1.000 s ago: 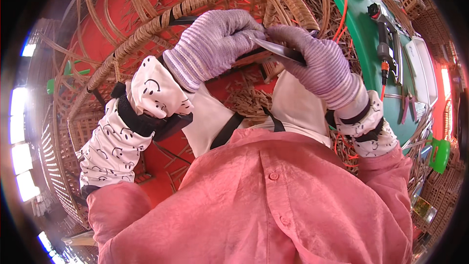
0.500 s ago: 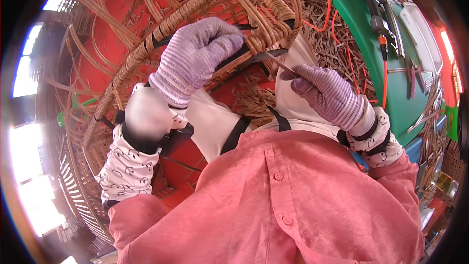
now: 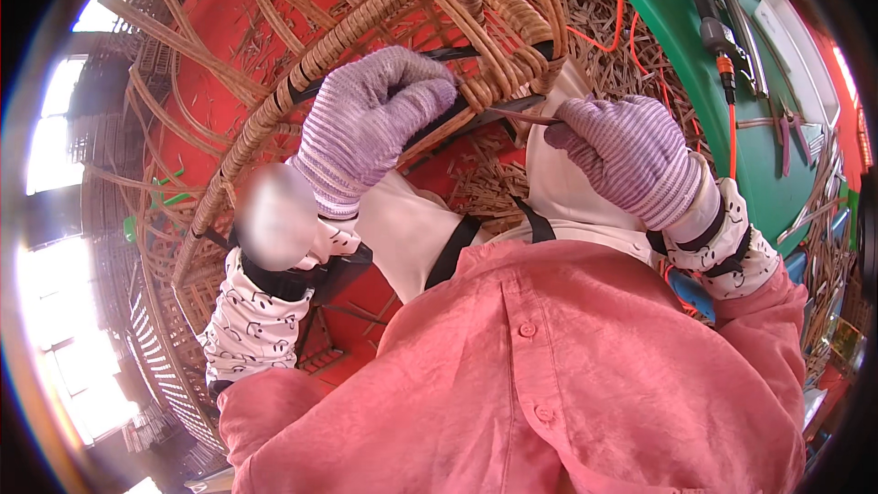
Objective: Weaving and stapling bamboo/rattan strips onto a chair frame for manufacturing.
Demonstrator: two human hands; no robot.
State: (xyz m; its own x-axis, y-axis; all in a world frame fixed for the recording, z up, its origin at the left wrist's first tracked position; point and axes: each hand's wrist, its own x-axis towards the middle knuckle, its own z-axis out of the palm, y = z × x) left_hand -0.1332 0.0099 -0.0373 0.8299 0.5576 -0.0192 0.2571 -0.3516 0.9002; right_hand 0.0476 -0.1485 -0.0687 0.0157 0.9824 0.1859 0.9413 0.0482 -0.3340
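Observation:
A half-woven rattan frame (image 3: 315,55), with brown strips wound over dark bars, lies across my lap. My left hand (image 3: 370,123), in a purple-and-white striped knit glove, is closed on its near bar, beside a tightly wrapped corner (image 3: 498,82). The left fingertips are partly hidden behind the bar. To the right, my right hand (image 3: 626,155), in a matching glove, pinches a flat brown weaving strip (image 3: 526,116). That strip runs nearly level from the fingers to the underside of the wrapped corner.
Loose rattan ends (image 3: 183,27) stick out at the upper left. A green table (image 3: 759,165) at the right bears a power tool (image 3: 709,23) with an orange cord (image 3: 733,142), and a white tray (image 3: 796,59). Scrap strips (image 3: 604,55) litter the red floor.
My right hand has moved a little up and right, and the strip has swung from a downward slant to nearly level. My left hand keeps its hold on the frame.

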